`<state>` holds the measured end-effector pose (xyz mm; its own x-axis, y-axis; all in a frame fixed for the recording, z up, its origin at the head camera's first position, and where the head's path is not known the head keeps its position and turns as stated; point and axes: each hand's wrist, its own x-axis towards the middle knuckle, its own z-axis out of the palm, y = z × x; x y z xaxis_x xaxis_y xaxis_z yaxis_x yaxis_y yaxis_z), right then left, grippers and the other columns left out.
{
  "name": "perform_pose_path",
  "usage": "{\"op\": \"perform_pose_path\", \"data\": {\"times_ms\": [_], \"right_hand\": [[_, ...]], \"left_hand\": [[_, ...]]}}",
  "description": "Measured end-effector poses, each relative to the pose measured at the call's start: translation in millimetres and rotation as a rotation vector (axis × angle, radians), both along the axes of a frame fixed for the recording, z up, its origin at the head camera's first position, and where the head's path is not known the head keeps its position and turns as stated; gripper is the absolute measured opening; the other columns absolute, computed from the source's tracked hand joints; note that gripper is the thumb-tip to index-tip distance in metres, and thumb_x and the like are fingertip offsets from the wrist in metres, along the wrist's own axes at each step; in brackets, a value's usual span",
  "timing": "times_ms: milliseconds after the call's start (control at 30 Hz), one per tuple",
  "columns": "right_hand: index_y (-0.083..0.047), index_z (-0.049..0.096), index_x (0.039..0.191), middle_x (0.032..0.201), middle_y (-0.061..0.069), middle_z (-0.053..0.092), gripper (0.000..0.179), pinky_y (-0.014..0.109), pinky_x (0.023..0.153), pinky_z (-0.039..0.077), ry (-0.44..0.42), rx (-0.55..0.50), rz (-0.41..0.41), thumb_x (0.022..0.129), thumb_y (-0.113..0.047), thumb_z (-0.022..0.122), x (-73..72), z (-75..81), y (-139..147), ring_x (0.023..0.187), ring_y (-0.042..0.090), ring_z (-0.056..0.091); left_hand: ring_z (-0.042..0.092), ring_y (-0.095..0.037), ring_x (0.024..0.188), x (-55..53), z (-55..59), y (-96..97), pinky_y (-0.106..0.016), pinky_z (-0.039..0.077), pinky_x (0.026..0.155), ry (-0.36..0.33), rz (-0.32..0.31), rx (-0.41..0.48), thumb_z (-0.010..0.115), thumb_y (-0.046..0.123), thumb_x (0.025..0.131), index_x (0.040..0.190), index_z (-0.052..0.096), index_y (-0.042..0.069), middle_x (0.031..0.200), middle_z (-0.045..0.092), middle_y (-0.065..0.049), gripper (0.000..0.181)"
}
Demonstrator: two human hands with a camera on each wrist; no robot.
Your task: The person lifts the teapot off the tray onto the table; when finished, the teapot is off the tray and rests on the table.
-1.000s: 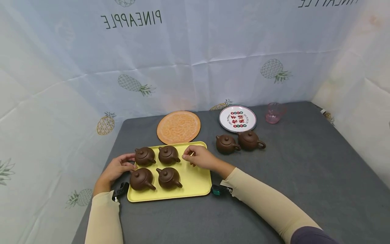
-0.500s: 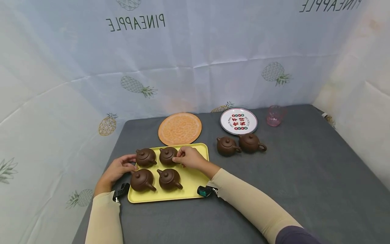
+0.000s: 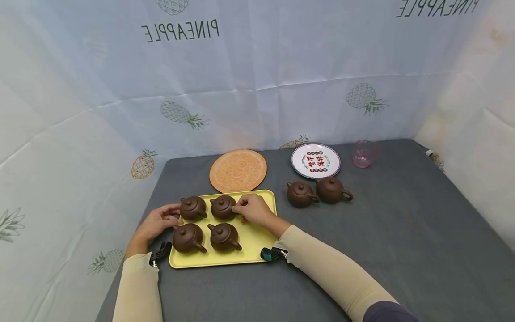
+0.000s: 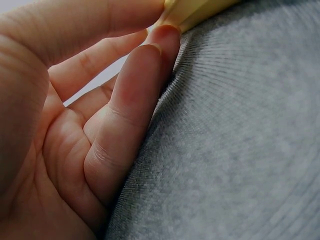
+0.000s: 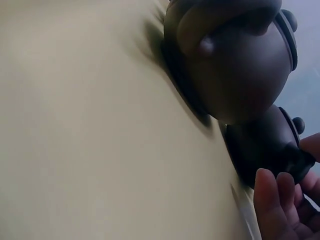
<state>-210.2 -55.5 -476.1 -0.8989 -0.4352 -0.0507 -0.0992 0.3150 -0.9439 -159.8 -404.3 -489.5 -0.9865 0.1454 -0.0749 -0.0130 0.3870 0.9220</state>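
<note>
A yellow tray (image 3: pixel 257 241) lies on the table with several brown teapots on it, set two by two. My right hand (image 3: pixel 256 211) pinches the handle of the back right teapot (image 3: pixel 221 207); in the right wrist view its fingers and thumb close on the handle of the farther teapot (image 5: pixel 260 142). The front right teapot (image 3: pixel 223 236) fills the near part of that view. At the tray's left edge, beside the back left teapot (image 3: pixel 192 208) and front left teapot (image 3: pixel 187 238), my left hand (image 3: pixel 154 223) grips the yellow rim (image 4: pixel 197 12) between thumb and fingers.
Behind the tray lies a round orange mat (image 3: pixel 238 170). To the right, a small teapot (image 3: pixel 299 194) and another teapot (image 3: pixel 330 190) stand in front of a white plate (image 3: pixel 315 172). A pink clear cup (image 3: pixel 363 156) stands farther right. Patterned cloth walls surround the grey table (image 3: pixel 382 223).
My right hand has moved left and taken the back right teapot's handle. The left hand has stayed at the tray's left edge.
</note>
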Motion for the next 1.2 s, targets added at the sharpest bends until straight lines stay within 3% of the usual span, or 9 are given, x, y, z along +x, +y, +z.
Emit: {"op": "perform_pose_path", "data": {"times_ms": [167, 267, 433, 567, 700, 867, 1000, 1200], "right_hand": [[-0.011, 0.070, 0.079, 0.072, 0.007, 0.063, 0.017, 0.033, 0.052, 0.055, -0.034, -0.061, -0.035, 0.089, -0.024, 0.073, -0.2, -4.1, 3.5, 0.053, 0.020, 0.064], [-0.010, 0.072, 0.079, 0.071, 0.005, 0.065, 0.018, 0.031, 0.053, 0.054, -0.001, -0.059, -0.032, 0.089, -0.026, 0.073, -0.1, -4.7, 1.1, 0.055, 0.018, 0.064], [-0.012, 0.074, 0.077, 0.068, -0.002, 0.066, 0.020, 0.027, 0.053, 0.052, 0.089, 0.005, -0.016, 0.090, -0.027, 0.072, 1.3, -1.5, -3.3, 0.058, 0.013, 0.065], [-0.012, 0.074, 0.077, 0.070, -0.004, 0.066, 0.017, 0.027, 0.055, 0.053, 0.089, 0.006, 0.008, 0.090, -0.024, 0.072, 2.4, 0.8, 0.8, 0.061, 0.012, 0.066], [-0.013, 0.074, 0.078, 0.077, -0.001, 0.066, 0.014, 0.028, 0.059, 0.056, 0.069, -0.049, 0.009, 0.089, -0.020, 0.073, -0.9, 5.3, 18.4, 0.065, 0.014, 0.068], [-0.008, 0.073, 0.082, 0.084, 0.007, 0.065, 0.014, 0.033, 0.063, 0.057, 0.025, -0.128, 0.029, 0.089, -0.020, 0.073, -1.3, 16.2, 38.2, 0.068, 0.021, 0.069], [-0.003, 0.072, 0.085, 0.086, 0.011, 0.067, 0.016, 0.038, 0.066, 0.058, 0.003, -0.153, 0.015, 0.089, -0.019, 0.073, 1.2, 28.7, 60.2, 0.070, 0.025, 0.069], [-0.001, 0.072, 0.088, 0.085, 0.018, 0.069, 0.014, 0.042, 0.068, 0.057, 0.050, -0.155, -0.051, 0.090, -0.015, 0.071, -2.8, 48.5, 99.1, 0.071, 0.030, 0.068]], "left_hand": [[0.066, -0.012, 0.081, 0.1, 3.0, 3.5, -0.030, 0.054, 0.066, 0.004, -0.001, 0.000, 0.072, -0.001, 0.084, 0.135, 0.045, -0.014, 0.116, 0.057, -0.023, 0.060], [0.066, -0.012, 0.081, 2.7, 5.1, 0.9, -0.029, 0.054, 0.066, 0.020, -0.008, 0.005, 0.071, -0.002, 0.086, 0.135, 0.044, -0.015, 0.116, 0.057, -0.021, 0.058], [0.067, -0.013, 0.080, 9.7, 6.4, -4.8, -0.029, 0.054, 0.066, 0.038, -0.010, 0.009, 0.069, -0.003, 0.087, 0.135, 0.042, -0.016, 0.110, 0.062, -0.005, 0.056], [0.067, -0.012, 0.079, 11.1, 5.6, -5.7, -0.029, 0.054, 0.066, 0.033, -0.001, -0.011, 0.070, -0.001, 0.087, 0.134, 0.043, -0.016, 0.106, 0.062, 0.002, 0.056], [0.067, -0.012, 0.081, 3.2, 4.0, -0.2, -0.029, 0.054, 0.067, 0.036, -0.029, -0.022, 0.070, 0.002, 0.088, 0.134, 0.043, -0.016, 0.107, 0.061, 0.001, 0.057], [0.067, -0.012, 0.079, 5.0, 3.2, -4.3, -0.026, 0.053, 0.068, 0.034, -0.014, -0.032, 0.070, 0.001, 0.087, 0.133, 0.044, -0.016, 0.107, 0.061, -0.002, 0.056], [0.067, -0.012, 0.082, 6.7, 5.2, -7.2, -0.025, 0.052, 0.071, 0.014, -0.008, -0.053, 0.071, 0.005, 0.087, 0.135, 0.044, -0.014, 0.114, 0.060, -0.014, 0.058], [0.066, -0.012, 0.086, 1.2, 4.6, -4.3, -0.026, 0.052, 0.073, -0.013, -0.001, -0.058, 0.073, 0.008, 0.086, 0.138, 0.046, -0.009, 0.123, 0.053, -0.027, 0.060]]}}
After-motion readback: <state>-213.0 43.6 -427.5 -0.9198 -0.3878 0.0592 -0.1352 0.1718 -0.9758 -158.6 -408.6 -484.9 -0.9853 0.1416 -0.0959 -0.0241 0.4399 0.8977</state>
